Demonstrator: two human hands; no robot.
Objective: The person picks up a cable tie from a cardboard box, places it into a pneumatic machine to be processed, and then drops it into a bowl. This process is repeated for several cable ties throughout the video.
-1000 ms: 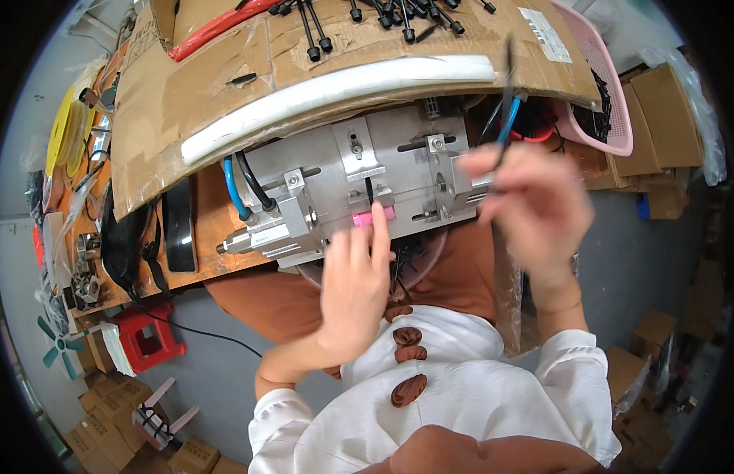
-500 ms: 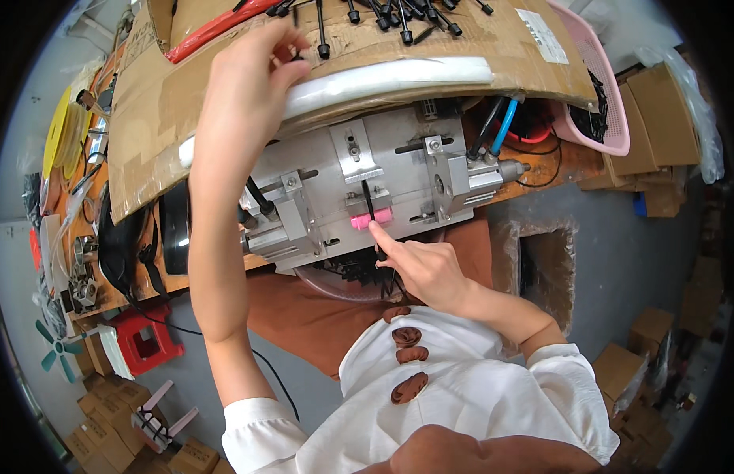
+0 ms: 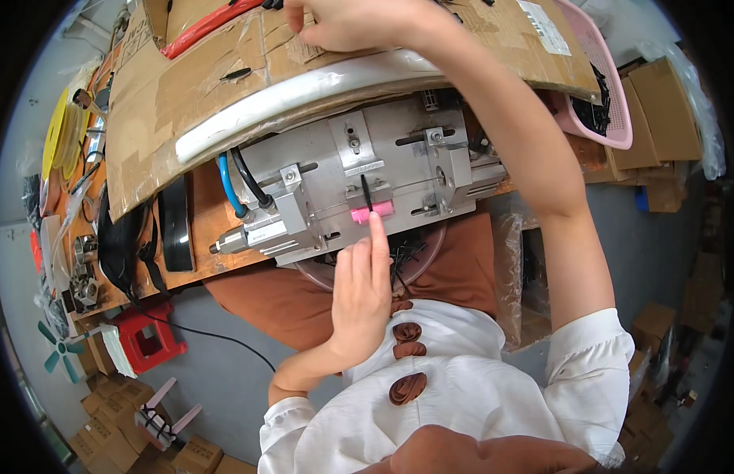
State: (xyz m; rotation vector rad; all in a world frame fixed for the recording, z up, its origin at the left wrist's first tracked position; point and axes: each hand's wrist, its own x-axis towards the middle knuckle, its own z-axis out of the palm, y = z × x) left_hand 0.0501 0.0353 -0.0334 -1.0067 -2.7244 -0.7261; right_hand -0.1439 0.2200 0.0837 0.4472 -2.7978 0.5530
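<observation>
Pressing left hand (image 3: 359, 296) index fingertip against pink block (image 3: 371, 212) on metal fixture (image 3: 359, 186), frame centre; black strip (image 3: 366, 192) seated there. Right hand (image 3: 347, 24) pinching at cardboard sheet (image 3: 225, 87), top edge. Next move likely needing another strip.

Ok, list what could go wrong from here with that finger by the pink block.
1. Pinch: the left hand has its index fingertip right at the pink block of the metal fixture, which is fed by a blue air hose. If it cycles, the finger may get caught.
2. Knock: the right hand reaches across to the cardboard. Its forearm could brush the upright black cable tie.
</observation>
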